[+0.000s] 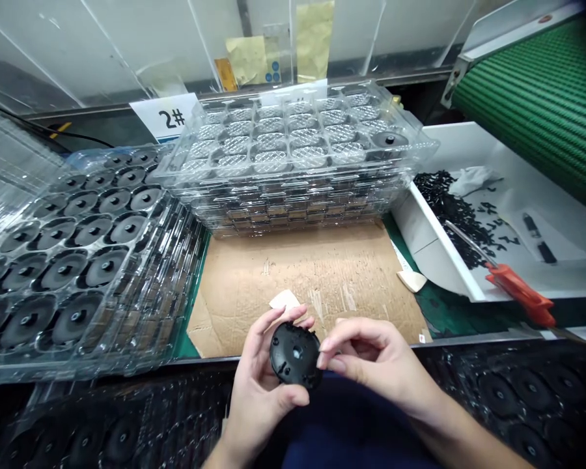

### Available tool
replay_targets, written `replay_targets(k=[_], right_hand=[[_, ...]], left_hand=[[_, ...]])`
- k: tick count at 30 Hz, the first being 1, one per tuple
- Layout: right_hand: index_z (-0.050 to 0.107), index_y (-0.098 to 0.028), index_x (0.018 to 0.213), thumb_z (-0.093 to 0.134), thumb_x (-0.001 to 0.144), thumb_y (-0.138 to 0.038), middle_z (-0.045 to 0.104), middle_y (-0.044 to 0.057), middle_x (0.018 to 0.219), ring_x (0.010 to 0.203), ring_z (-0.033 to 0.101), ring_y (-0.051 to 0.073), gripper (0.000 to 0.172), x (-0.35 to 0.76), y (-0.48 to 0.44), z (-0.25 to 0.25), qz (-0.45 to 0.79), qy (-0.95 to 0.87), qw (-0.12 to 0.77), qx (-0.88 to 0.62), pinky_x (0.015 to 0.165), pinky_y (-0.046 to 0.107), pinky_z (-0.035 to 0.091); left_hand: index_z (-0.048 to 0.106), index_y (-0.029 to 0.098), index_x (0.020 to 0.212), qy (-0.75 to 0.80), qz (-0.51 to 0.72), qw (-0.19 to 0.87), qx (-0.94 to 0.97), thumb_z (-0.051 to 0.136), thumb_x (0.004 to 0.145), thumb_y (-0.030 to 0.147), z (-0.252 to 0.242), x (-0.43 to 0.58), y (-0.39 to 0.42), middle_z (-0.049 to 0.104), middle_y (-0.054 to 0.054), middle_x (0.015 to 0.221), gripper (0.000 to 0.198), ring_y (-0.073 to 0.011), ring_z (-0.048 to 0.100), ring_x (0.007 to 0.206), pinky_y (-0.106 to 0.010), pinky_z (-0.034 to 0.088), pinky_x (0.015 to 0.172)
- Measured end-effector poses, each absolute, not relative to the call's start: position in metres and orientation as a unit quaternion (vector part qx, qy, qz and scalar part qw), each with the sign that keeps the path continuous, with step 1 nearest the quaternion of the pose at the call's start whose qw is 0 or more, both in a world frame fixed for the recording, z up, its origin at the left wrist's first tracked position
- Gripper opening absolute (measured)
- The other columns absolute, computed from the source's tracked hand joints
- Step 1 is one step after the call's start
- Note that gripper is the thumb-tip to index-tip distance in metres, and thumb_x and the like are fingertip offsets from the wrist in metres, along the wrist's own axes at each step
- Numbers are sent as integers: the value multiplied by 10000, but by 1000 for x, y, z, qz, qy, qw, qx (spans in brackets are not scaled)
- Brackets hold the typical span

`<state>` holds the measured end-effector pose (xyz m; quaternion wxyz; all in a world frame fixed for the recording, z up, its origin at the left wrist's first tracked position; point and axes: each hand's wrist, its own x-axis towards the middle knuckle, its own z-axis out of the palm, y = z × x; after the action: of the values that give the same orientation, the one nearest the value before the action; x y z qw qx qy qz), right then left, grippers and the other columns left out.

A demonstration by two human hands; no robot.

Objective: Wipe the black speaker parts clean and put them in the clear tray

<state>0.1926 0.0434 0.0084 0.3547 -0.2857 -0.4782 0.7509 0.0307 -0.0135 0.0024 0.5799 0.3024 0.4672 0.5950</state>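
Black disc: a round plastic part with a small centre hole, held up just in front of the near edge of the cardboard sheet.
Left hand: clamped on the disc, thumb under its lower rim and fingers over the top.
Right hand: fingertips pinched together on the disc's right edge.
Stack of clear trays: just behind the cardboard; the top tray's pockets are bare except for one disc at its right end.
Filled trays: left of the cardboard, rows of black discs in their pockets.
White bin: right of the cardboard, holding black scraps.
Orange-handled cutters: on the bin's near rim.
Green belt: beyond the bin, far right of the cardboard.
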Motion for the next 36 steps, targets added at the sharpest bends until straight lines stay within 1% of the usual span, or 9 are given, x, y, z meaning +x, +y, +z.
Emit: replay_targets(k=[3,6,10,14,17,21,28,36], right_hand=[[691,-230,906,682,779,-179,693,4,781,662,556,86,137,190,42,8,732,-511,337,-301,626,215,421],[701,-231,888,703,755,-164,677,-12,770,632,526,63,149,188,43,9,731,-514,334,-300,600,185,408],[711,-237,874,716,734,-142,674,-18,774,701,592,73,169,187,49,13,772,-479,310,-279,661,179,459],[715,-222,879,725,717,-138,672,-2,786,750,621,109,182,188,54,13,778,-479,302,-270,697,220,492],[713,-215,892,731,715,-161,673,5,791,745,618,111,186,189,55,11,773,-487,299,-275,689,222,486],[707,-235,927,728,721,-154,688,-5,796,729,620,95,223,190,57,9,773,-490,291,-279,674,196,478],[716,-216,890,744,705,-198,692,3,767,710,638,115,188,190,59,6,761,-487,298,-309,665,221,501],[710,-227,921,725,726,-161,689,-1,789,732,637,103,206,187,62,5,768,-492,295,-284,675,202,498]], left_hand=[[490,302,1200,468,589,585,303,783,526,445,2,30,-13,562,-95,1262,748,-292,555,1109,-371,480,906],[483,299,1207,464,580,601,294,784,520,453,2,29,-12,563,-102,1259,765,-297,560,1100,-379,476,909],[473,296,1213,446,561,641,276,792,504,460,0,29,-9,577,-98,1239,795,-284,572,1083,-348,473,900],[482,280,1211,441,554,656,261,805,482,451,-2,30,-7,591,-101,1211,815,-296,569,1082,-367,459,915],[485,285,1207,450,551,656,252,809,466,452,-2,31,-6,592,-94,1210,825,-293,564,1089,-368,451,926],[496,286,1197,452,546,660,249,815,463,443,-3,31,-4,605,-83,1185,815,-291,568,1083,-363,453,921],[493,274,1200,456,545,653,261,803,487,465,-6,29,0,597,-96,1195,801,-291,562,1089,-356,461,908],[482,279,1208,455,535,666,251,804,483,469,-8,25,1,586,-98,1210,815,-309,552,1101,-379,451,922]])
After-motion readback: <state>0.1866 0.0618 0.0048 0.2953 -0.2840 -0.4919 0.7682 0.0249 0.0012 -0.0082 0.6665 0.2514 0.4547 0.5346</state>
